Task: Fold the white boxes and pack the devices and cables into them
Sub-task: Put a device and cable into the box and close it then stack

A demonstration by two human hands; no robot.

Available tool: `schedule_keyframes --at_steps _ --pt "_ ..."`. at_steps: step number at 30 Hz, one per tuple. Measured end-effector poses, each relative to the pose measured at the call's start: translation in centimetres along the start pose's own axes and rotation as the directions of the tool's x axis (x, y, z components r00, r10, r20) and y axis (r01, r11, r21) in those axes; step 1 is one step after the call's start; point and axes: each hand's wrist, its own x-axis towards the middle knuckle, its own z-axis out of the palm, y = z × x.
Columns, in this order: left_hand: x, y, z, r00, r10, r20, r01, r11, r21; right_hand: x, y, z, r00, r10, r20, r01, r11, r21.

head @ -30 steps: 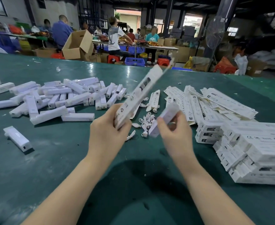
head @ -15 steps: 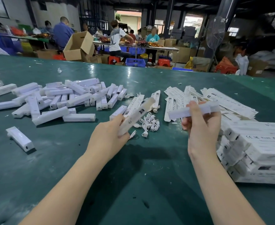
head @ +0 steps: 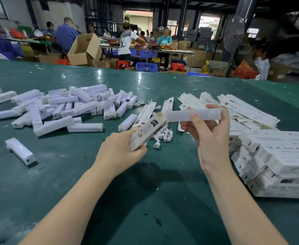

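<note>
Right hand [head: 210,138] fingers [head: 198,123] are pinched around a long frosted-white device [head: 193,115], thumb on the near face, the rest curled over the top. Its tip sits right at the open mouth of the folded white box [head: 147,131], which the left hand [head: 122,152] grips by the lower end, fingers wrapped round it.

Everything else relative to that box: the little heap of white cables [head: 163,136] is just behind and under it, loose devices [head: 74,106] are scattered well off to its left, flat unfolded boxes [head: 242,110] lie behind to its right, and the packed stack [head: 277,161] is right of it on the green surface [head: 56,174].

What could go wrong, I reckon: the end flap looks ragged and half in the way, so the device could snag it or crush thin card if pushed in crooked. Device looks smooth and slippery, and a loose pinch might let it twist. Box is light printed card with soft corners, easy to squash in the grip.
</note>
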Motion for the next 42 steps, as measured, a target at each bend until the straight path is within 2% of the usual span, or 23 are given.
schedule_keyframes --at_steps 7,15,23,34,42 --pt "0.0 -0.1 0.1 0.999 -0.008 0.046 0.006 0.998 0.06 -0.2 0.4 0.0 0.998 -0.015 0.063 0.017 0.999 -0.033" --pt "0.0 -0.1 0.2 0.999 -0.015 0.038 0.013 0.999 0.044 0.3 0.5 -0.2 0.999 0.047 0.026 -0.043 0.992 -0.122" --pt "0.2 -0.5 0.2 0.998 0.011 0.067 -0.013 0.999 0.042 0.9 0.0 -1.2 0.993 0.068 0.099 -0.043 0.972 -0.23" --pt "0.2 -0.5 0.1 0.979 0.003 0.203 0.005 0.999 -0.04 1.1 0.3 -1.3 0.993 0.119 0.013 -0.114 0.975 -0.193" --pt "0.1 -0.2 -0.1 0.966 -0.008 0.257 0.011 1.0 -0.012 1.2 0.0 -1.5 0.996 0.042 0.075 -0.027 0.981 -0.19"
